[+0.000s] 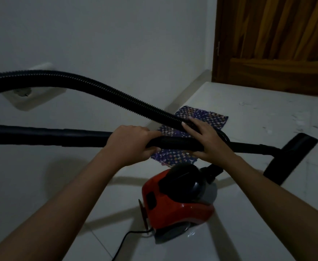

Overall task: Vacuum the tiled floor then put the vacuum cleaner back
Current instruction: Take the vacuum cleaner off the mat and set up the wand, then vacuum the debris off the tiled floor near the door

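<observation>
The vacuum (178, 200) sits below the hands; left hand (130, 143) and right hand (209, 141) both clasp its black tube (41, 135).

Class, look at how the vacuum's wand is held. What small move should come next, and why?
Probably lower the floor head to the tiled floor: the left hand and right hand hold the wand roughly level, the head seemingly raised.

A white wall socket (27, 97) sits low on the plain pale wall (116, 44) at the left, a purple patterned mat (207, 114) lies near the skirting (188, 87) in the middle distance, and a wooden door (276, 44) stands at the far right.
</observation>
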`<state>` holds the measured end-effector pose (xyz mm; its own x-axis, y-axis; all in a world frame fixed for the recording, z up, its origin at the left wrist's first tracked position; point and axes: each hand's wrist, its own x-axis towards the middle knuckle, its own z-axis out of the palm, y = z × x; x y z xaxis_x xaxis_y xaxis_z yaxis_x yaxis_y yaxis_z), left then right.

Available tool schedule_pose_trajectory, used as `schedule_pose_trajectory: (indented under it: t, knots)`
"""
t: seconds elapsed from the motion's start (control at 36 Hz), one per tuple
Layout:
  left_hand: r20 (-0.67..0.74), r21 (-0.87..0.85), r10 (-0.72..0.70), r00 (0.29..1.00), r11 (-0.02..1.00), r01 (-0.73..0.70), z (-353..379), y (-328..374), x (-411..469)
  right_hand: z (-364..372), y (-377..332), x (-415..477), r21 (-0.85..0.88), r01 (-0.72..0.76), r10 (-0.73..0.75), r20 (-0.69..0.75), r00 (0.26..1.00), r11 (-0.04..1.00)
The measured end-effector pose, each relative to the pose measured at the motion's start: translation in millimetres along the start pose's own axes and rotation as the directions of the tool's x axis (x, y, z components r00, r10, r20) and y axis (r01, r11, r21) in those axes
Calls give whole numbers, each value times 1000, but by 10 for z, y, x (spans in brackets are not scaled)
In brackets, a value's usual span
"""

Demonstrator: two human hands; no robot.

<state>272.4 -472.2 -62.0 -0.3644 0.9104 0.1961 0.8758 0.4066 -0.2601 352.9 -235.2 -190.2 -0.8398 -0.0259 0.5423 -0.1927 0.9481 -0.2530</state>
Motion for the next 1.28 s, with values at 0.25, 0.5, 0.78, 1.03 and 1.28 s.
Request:
schedule_pose_trajectory:
  t: [0.25,0.5,0.78,1.03,1.28]
  knots:
    - [106,-183,-104,989,976,122,36,370,166,56,-23,-459,-57,-133,126,-109,986,989]
    - [129,-248,-77,989,963,108,300,750,327,101,364,-795,-62,-166,167,11,986,984]
    - [481,-216,88,872,976,21,546,793,762,489,761,-1011,143,-185,167,127,978,972]
    - [798,-492,172,578,740,459,251,735,789,54,495,-1127,128,-285,244,263,933,950]
    - [886,-462,124,446,173,870,-304,1444,676,-658,-323,-1397,466,-768,652,422,630,440]
